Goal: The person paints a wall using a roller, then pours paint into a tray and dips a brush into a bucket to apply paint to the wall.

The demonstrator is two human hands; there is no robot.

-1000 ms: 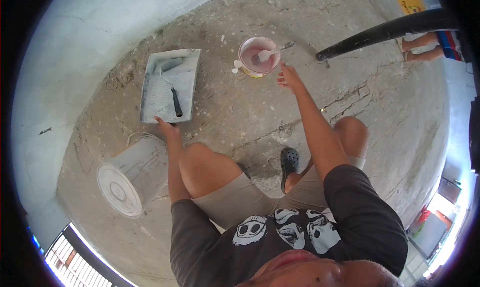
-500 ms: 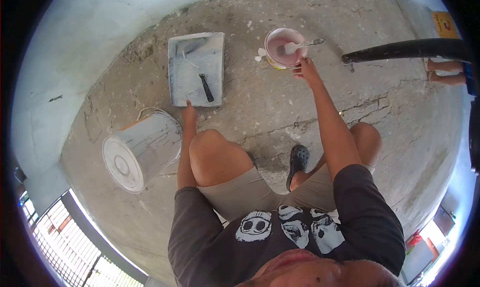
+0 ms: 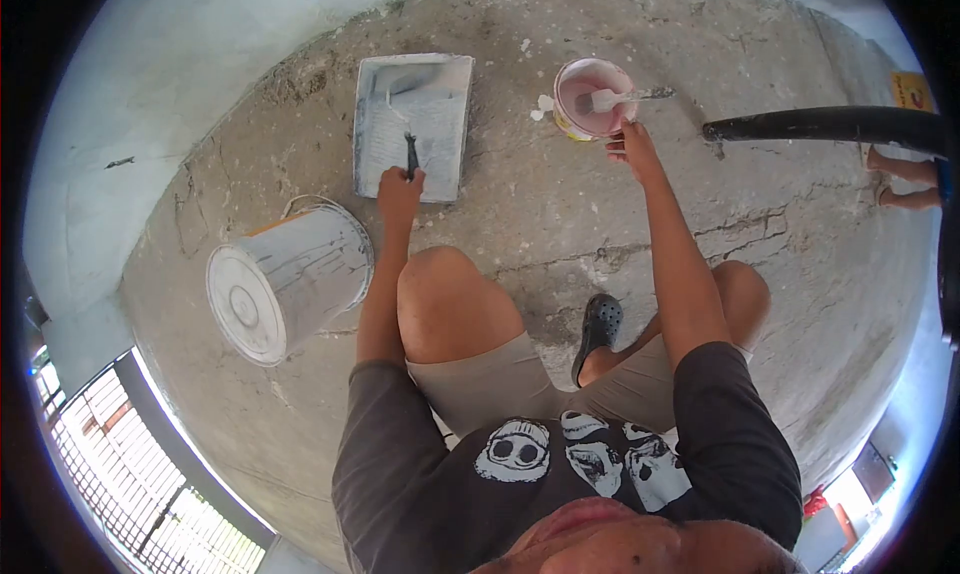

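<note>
A paint roller [image 3: 408,124] lies in a white, paint-stained tray [image 3: 461,164], its head at the far end. My left hand [image 3: 400,186] is closed around the lower end of the roller's black handle, over the tray's near edge. On the right stands a small paint bucket [image 3: 562,117] with pinkish paint inside. A paintbrush [image 3: 625,96] rests across its mouth, bristles inward and handle sticking out past the rim. My right hand [image 3: 632,149] grips the near side of the bucket's rim, thumb on top.
A large white bucket [image 3: 300,264] lies on its side left of my knee. A thick black pipe-like thing [image 3: 800,124] reaches in from the right. Another person's legs [image 3: 905,179] show beyond it. The concrete floor [image 3: 530,229] is cracked and paint-spotted.
My left hand has moved from the tray's near edge up onto the roller handle, which now points more straight toward me. My right hand stays at the bucket rim. The view shifted slightly.
</note>
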